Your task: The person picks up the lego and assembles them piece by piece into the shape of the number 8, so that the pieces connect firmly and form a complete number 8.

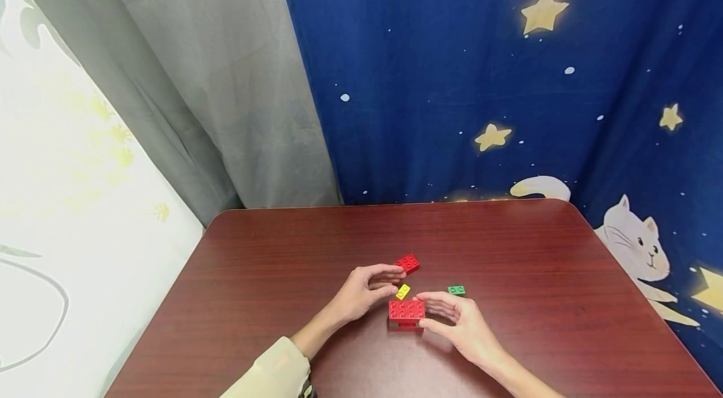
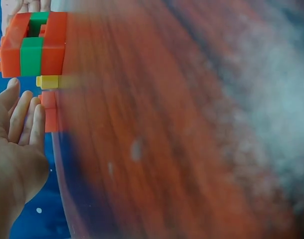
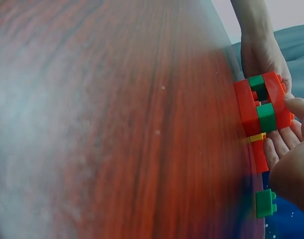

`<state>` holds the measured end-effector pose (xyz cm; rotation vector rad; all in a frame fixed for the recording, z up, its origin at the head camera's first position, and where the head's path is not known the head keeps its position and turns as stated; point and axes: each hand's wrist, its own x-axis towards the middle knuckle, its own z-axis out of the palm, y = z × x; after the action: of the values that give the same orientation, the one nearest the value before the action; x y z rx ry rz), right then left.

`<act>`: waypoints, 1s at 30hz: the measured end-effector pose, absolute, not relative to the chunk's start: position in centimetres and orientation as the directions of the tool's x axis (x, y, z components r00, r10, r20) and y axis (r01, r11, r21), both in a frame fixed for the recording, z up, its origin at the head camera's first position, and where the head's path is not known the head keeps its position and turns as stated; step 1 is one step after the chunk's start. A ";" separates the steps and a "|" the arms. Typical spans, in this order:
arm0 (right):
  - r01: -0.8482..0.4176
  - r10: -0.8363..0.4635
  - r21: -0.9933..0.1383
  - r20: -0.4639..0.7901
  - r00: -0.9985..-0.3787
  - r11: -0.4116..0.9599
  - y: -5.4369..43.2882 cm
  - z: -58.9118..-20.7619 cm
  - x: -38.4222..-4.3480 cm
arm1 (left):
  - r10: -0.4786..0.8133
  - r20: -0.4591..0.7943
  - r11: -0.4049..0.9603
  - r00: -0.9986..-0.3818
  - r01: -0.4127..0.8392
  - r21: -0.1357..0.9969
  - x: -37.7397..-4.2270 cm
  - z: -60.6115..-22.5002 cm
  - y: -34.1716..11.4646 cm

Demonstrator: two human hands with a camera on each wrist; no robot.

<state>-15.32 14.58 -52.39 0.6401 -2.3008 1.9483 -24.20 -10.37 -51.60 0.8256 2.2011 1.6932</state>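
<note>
In front of the person stands a brick stack (image 1: 407, 310): a red toy brick on top, another red one below, and two green bricks between them with a gap. The right hand (image 1: 460, 326) holds the stack's right end, its thumb at the near corner and fingers at the far side. The left hand (image 1: 361, 291) is left of the stack, fingers extended, holding nothing that I can see. Its fingertips reach close to a loose red brick (image 1: 409, 263); whether they touch it I cannot tell. A small yellow brick (image 1: 403, 292) lies between that brick and the stack.
A small green brick (image 1: 456, 290) lies behind the right hand on the dark red-brown table (image 1: 271, 260). Along the table's far edge hang a grey curtain (image 1: 226, 71) and a blue curtain with stars (image 1: 429, 71).
</note>
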 end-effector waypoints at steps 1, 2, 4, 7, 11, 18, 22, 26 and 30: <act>-0.341 -0.269 -0.933 0.301 -0.915 0.116 14.5 -52.4 -15.3 | 0.571 0.143 0.169 -0.808 0.286 0.943 -24.3 -51.7 -10.4; -0.334 -0.268 -0.935 0.294 -0.917 0.117 14.5 -52.4 -15.3 | 0.576 0.140 0.171 -0.805 0.287 0.942 -24.3 -51.8 -10.3; -0.316 -0.265 -0.941 0.277 -0.924 0.120 14.4 -52.3 -15.3 | 0.587 0.137 0.174 -0.798 0.290 0.941 -24.4 -51.9 -10.3; -0.296 -0.265 -0.947 0.255 -0.930 0.129 14.4 -52.3 -15.3 | 0.608 0.138 0.171 -0.782 0.299 0.939 -24.5 -52.0 -10.1; -0.296 -0.265 -0.945 0.252 -0.931 0.139 14.5 -52.4 -15.2 | 0.631 0.129 0.185 -0.765 0.310 0.933 -24.6 -52.0 -10.0; -0.307 -0.267 -0.942 0.264 -0.927 0.134 14.4 -52.5 -15.2 | 0.648 0.111 0.227 -0.753 0.331 0.916 -24.7 -52.0 -10.0; -0.295 -0.262 -0.942 0.248 -0.933 0.159 14.4 -52.5 -15.1 | 0.666 0.131 0.233 -0.734 0.371 0.899 -24.7 -51.9 -9.8; -0.275 -0.254 -0.946 0.228 -0.940 0.169 14.3 -52.4 -15.0 | 0.670 0.128 0.261 -0.732 0.393 0.882 -24.6 -51.7 -9.7; -0.286 -0.261 -0.945 0.240 -0.935 0.157 14.3 -52.3 -14.9 | 0.664 0.109 0.299 -0.739 0.397 0.868 -24.7 -51.6 -9.6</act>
<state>-14.93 14.27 -52.27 0.5620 -2.3746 1.9469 -24.73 -9.60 -51.65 0.9666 2.2983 1.4155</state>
